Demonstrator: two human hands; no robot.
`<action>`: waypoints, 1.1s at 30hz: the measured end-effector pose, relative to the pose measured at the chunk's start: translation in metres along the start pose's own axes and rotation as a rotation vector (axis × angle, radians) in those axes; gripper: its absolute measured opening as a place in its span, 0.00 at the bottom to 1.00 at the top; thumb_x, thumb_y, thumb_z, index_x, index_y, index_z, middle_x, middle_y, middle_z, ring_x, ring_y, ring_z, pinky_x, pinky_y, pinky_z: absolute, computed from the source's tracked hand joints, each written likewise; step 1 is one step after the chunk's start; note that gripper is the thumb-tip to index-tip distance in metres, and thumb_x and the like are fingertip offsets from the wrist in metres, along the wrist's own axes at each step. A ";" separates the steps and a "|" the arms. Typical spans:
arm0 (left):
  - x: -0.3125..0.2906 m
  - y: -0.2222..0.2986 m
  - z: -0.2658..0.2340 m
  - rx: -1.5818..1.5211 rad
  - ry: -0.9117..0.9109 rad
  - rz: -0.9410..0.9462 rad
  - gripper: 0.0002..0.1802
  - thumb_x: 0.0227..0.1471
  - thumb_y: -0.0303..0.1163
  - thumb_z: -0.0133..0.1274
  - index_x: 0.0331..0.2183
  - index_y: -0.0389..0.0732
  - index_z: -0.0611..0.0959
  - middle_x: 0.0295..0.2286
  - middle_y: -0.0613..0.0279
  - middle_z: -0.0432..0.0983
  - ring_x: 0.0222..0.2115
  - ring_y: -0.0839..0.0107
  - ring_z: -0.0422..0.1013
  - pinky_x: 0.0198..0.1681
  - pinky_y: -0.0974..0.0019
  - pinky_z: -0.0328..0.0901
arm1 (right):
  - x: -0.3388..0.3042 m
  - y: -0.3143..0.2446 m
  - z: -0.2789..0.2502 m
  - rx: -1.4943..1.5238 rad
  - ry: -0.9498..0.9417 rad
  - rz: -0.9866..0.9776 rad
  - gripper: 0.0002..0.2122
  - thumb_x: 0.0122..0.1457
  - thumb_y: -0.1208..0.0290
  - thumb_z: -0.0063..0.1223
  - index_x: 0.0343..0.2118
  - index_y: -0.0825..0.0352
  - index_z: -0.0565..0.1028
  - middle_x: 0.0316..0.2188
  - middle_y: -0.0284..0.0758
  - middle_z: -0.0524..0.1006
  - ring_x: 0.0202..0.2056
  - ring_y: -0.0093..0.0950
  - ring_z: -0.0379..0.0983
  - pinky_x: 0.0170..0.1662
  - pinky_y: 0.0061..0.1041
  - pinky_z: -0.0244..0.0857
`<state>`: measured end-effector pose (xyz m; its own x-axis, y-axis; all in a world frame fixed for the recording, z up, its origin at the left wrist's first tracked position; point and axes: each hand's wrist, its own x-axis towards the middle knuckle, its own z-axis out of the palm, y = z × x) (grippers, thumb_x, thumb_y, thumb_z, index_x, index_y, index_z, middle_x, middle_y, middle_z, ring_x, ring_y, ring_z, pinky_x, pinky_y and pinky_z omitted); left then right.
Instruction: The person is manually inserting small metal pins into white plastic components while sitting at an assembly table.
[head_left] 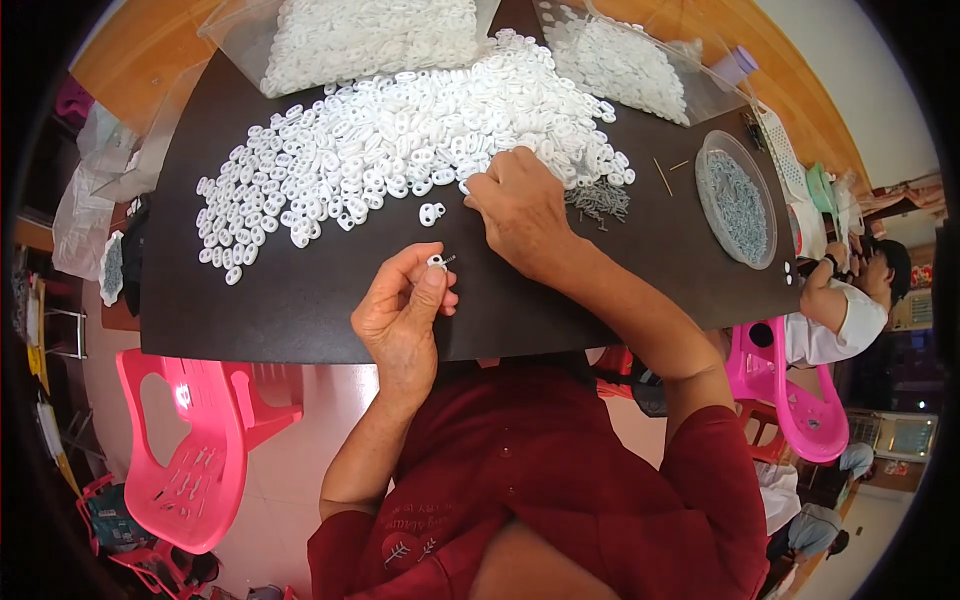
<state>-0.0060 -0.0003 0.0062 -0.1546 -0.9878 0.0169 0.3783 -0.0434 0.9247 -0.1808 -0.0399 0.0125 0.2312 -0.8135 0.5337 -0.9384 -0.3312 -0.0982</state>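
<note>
My left hand (405,305) pinches a small white oval plastic piece (436,261) between thumb and fingers, and a thin grey screw (450,259) sticks out of it to the right. At the near edge of a big heap of white two-holed plastic pieces (400,125), my right hand (522,205) bends down with its fingers drawn together. A bit of white shows at its fingertips, likely one of these pieces, though the hand hides most of it. Between the hands, a couple of white pieces (431,214) lie together on the dark table (300,315). A small pile of grey screws (600,201) sits right of my right hand.
Two clear bags of white pieces, a large one (370,45) and a smaller one (625,70), lie behind the heap. At right stands a round clear tub (708,205) full of screws. Pink chairs (195,450) flank me, and another person (838,315) sits far right.
</note>
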 end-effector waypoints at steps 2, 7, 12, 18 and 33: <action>0.000 0.000 0.000 -0.020 -0.002 0.000 0.09 0.53 0.25 0.52 0.38 0.33 0.78 0.24 0.63 0.72 0.22 0.81 0.67 0.26 0.78 0.65 | 0.001 -0.002 0.000 0.050 0.029 0.014 0.05 0.44 0.74 0.59 0.22 0.63 0.72 0.22 0.34 0.66 0.28 0.34 0.64 0.28 0.33 0.59; 0.000 -0.001 -0.002 -0.023 0.001 0.007 0.09 0.53 0.25 0.52 0.38 0.33 0.78 0.24 0.63 0.73 0.22 0.81 0.67 0.26 0.78 0.65 | 0.004 -0.002 -0.001 0.077 0.066 0.047 0.07 0.42 0.74 0.60 0.20 0.64 0.71 0.22 0.35 0.65 0.28 0.34 0.64 0.27 0.33 0.58; 0.000 0.000 -0.001 -0.020 0.002 0.010 0.09 0.53 0.25 0.52 0.38 0.33 0.78 0.24 0.63 0.73 0.21 0.81 0.67 0.26 0.78 0.65 | 0.004 -0.009 0.001 0.045 -0.008 -0.032 0.08 0.41 0.77 0.59 0.20 0.66 0.69 0.23 0.36 0.65 0.28 0.35 0.63 0.28 0.33 0.58; 0.000 -0.001 -0.002 -0.035 0.001 0.013 0.10 0.53 0.25 0.53 0.39 0.33 0.78 0.24 0.63 0.73 0.21 0.81 0.67 0.26 0.78 0.65 | 0.006 -0.013 -0.005 0.115 0.007 -0.017 0.10 0.38 0.79 0.60 0.22 0.67 0.68 0.24 0.37 0.67 0.29 0.36 0.63 0.28 0.33 0.58; 0.004 0.010 0.000 -0.044 -0.034 -0.075 0.11 0.53 0.25 0.52 0.40 0.33 0.78 0.23 0.61 0.74 0.20 0.80 0.68 0.22 0.78 0.63 | -0.012 -0.021 -0.041 1.375 -0.238 0.733 0.07 0.51 0.75 0.57 0.34 0.68 0.78 0.25 0.26 0.75 0.26 0.13 0.66 0.28 0.13 0.59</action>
<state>-0.0029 -0.0043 0.0160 -0.2146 -0.9760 -0.0386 0.4037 -0.1246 0.9064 -0.1746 -0.0031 0.0428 0.0070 -0.9953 -0.0964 0.0509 0.0966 -0.9940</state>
